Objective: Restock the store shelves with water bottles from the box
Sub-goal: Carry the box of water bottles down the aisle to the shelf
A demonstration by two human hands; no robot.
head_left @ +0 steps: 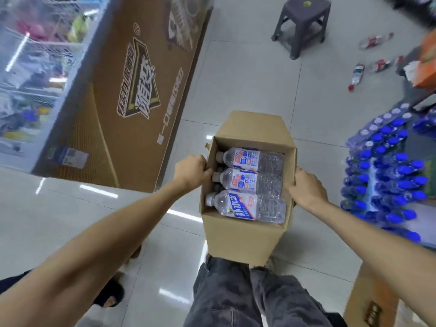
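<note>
I had the open brown cardboard box [245, 234] held above the pale tiled floor [236, 79], my left hand [192, 171] curled over its left rim and my right hand [306, 187] gripping the right wall. Three clear labelled water bottles [247, 180] lay sideways inside, possibly over more beneath.

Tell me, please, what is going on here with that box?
A person grips an open cardboard box by its side walls, left hand and right hand. Three water bottles lie flat on top inside, caps to the left. Blue-capped bottles stand at the right. Nothing has been taken out yet.
</note>
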